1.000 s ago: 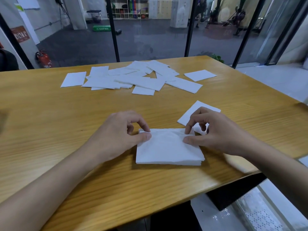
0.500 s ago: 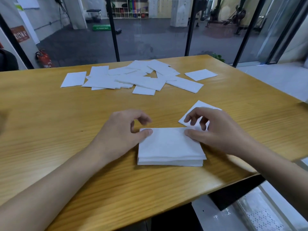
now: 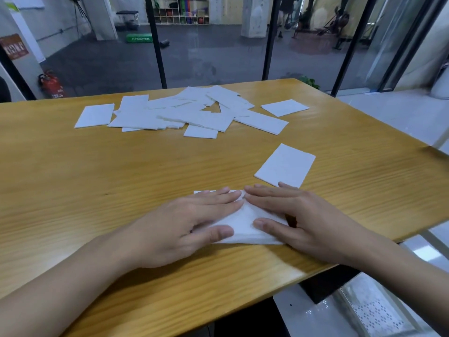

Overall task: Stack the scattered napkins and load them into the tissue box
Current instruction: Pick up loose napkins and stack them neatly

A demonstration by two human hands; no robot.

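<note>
**Stack of napkins** (image 3: 245, 223): sits at near edge of table (image 3: 97, 181), centre-right, directly under both hands; only the middle strip and near edge show.

**Hands:** left hand (image 3: 189, 222) and right hand (image 3: 306, 220) lie flat on top of the stack, palms down; fingers straight and held together, tips of the two hands almost meeting over the far edge; thumbs spread away from fingers toward the near edge; nothing gripped, pressing only.

**Handling (judged):**
- Stack is light, soft and compressible; thin paper plies, matt white, faintly embossed.
- Sheets likely to slide on each other and on the smooth wood; prone to crease or tear if pinched at one corner.
- Recommend hold at both short sides, thumbs on top and fingers beneath, w/ light squeeze to keep edges square; avoid lifting by top ply alone.

**Loose napkin** (image 3: 285, 165): single flat rectangle, just beyond right hand, apart from stack.

**Scattered napkins** (image 3: 194, 114): overlapping heap at far side of table, well apart from stack; a few lie separate at either end; approx. most of stock not yet gathered.

**Tissue box:** not in view; loading step not begun, in my judgement.

**Table:** wood-grain top, orange-tan, smooth w/ slight sheen; flat, hard.
</note>
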